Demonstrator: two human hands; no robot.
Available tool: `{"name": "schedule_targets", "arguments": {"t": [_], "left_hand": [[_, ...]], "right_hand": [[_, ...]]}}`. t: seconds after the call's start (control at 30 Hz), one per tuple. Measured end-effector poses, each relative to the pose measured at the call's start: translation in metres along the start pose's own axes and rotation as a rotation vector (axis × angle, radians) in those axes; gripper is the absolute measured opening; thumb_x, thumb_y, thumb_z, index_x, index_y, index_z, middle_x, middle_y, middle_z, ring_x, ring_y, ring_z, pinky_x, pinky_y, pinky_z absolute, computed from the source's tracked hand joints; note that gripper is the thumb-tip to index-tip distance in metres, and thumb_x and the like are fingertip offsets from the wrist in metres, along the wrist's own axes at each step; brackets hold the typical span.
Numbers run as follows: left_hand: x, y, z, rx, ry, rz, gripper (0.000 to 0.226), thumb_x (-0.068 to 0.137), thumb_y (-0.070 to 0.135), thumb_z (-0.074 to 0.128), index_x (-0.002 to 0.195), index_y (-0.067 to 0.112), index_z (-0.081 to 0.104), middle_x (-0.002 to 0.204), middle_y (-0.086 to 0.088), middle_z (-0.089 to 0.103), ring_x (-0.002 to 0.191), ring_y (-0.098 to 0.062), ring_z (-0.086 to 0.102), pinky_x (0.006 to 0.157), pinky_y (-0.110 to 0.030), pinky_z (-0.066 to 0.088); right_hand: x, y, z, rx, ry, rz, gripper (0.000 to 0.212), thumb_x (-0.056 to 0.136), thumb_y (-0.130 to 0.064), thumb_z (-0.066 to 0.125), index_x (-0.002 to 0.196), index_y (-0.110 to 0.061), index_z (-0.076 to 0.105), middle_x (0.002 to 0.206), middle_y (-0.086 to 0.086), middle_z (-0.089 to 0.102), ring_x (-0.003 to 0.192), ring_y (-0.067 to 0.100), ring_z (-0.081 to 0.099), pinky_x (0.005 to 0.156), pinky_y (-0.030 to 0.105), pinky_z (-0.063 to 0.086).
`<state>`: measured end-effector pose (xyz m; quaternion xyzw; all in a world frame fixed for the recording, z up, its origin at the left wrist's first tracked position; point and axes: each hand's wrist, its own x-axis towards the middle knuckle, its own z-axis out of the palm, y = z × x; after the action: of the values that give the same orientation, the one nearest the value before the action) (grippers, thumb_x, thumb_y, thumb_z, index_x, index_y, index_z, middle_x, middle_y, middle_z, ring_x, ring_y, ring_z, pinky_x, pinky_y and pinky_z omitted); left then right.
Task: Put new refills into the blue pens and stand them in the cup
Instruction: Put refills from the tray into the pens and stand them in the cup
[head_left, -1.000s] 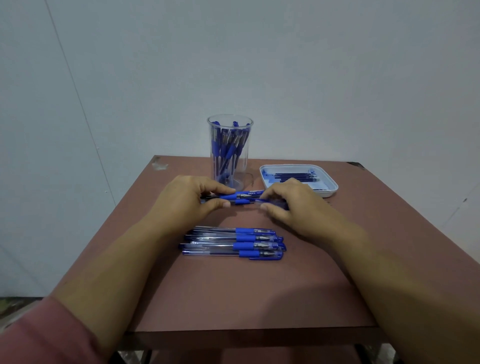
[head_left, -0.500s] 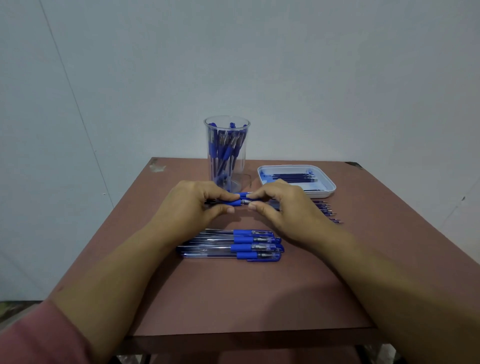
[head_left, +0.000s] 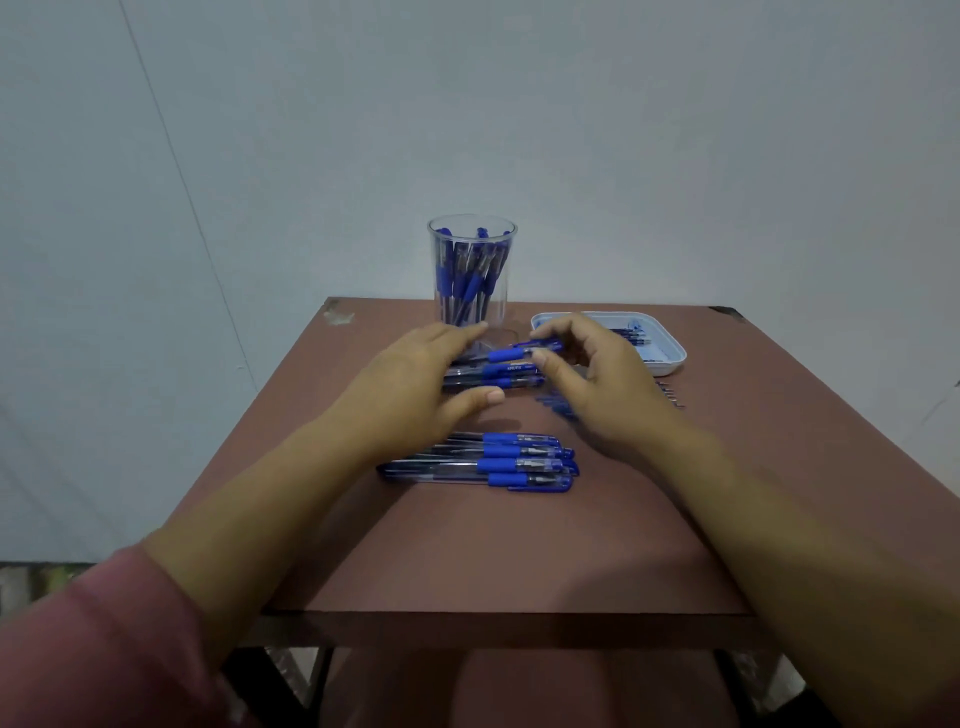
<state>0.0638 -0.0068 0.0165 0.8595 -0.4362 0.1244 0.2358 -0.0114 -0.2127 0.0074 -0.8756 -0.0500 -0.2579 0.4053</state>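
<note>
Hands are at mid-desk, just in front of the cup. The left hand (head_left: 421, 379) is open, its fingers straight and laid flat over the barrels of the far pens (head_left: 493, 383). The right hand (head_left: 597, 384) is curled, and its thumb and forefinger appear to pinch the capped end of the top pen (head_left: 511, 355).

Assessment: one pen is being separated from the far group. Whether it already holds a new refill cannot be told. Recommended practice:
- Keep the flat palm on the neighbouring pens, since round barrels roll.
- Lift the chosen pen straight up and clear of the others.
- Grip it at the rubber sleeve, not the slick barrel.

Materials:
- The pens have clear, smooth plastic barrels with blue sleeves and clips.
- The near row of pens (head_left: 483, 460) lies parallel and closely packed.
- The cup (head_left: 498, 312) is clear, straight-sided and upright, and already holds several pens.
- The tray (head_left: 670, 358) is white and shallow with rounded corners, and holds thin dark refills (head_left: 631, 335).
- The desk (head_left: 519, 551) has a matte reddish-brown surface with chipped far corners.
</note>
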Motion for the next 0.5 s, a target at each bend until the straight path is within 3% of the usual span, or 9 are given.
{"name": "schedule_targets", "arguments": {"t": [0.17, 0.33, 0.5], "left_hand": [[-0.030, -0.006, 0.003, 0.108, -0.151, -0.097, 0.100, 0.076, 0.081, 0.025, 0.153, 0.018, 0.023, 0.152, -0.001, 0.037, 0.137, -0.016, 0.036, 0.112, -0.029, 0.028], [-0.054, -0.002, 0.014, 0.070, -0.216, -0.102, 0.105, 0.072, 0.090, 0.016, 0.152, 0.022, 0.028, 0.156, 0.007, 0.031, 0.138, -0.011, 0.034, 0.114, -0.027, 0.027], [-0.056, 0.003, 0.013, 0.116, -0.237, -0.095, 0.105, 0.069, 0.089, 0.017, 0.152, 0.026, 0.028, 0.157, 0.012, 0.024, 0.140, -0.007, 0.027, 0.114, -0.024, 0.017]], "right_hand": [[0.003, 0.000, -0.009, 0.085, 0.147, 0.010, 0.017, 0.097, -0.015, 0.055, 0.102, -0.031, 0.057, 0.097, -0.015, 0.061, 0.086, -0.004, 0.056, 0.077, 0.011, 0.042], [0.012, -0.008, -0.019, 0.072, 0.328, -0.064, 0.015, 0.098, -0.012, 0.051, 0.109, -0.020, 0.057, 0.100, -0.013, 0.058, 0.082, -0.005, 0.053, 0.074, 0.007, 0.040], [0.037, -0.026, -0.032, 0.115, 0.503, -0.122, 0.016, 0.099, -0.014, 0.050, 0.112, -0.019, 0.057, 0.097, -0.016, 0.057, 0.078, -0.005, 0.052, 0.073, 0.012, 0.042]]}}
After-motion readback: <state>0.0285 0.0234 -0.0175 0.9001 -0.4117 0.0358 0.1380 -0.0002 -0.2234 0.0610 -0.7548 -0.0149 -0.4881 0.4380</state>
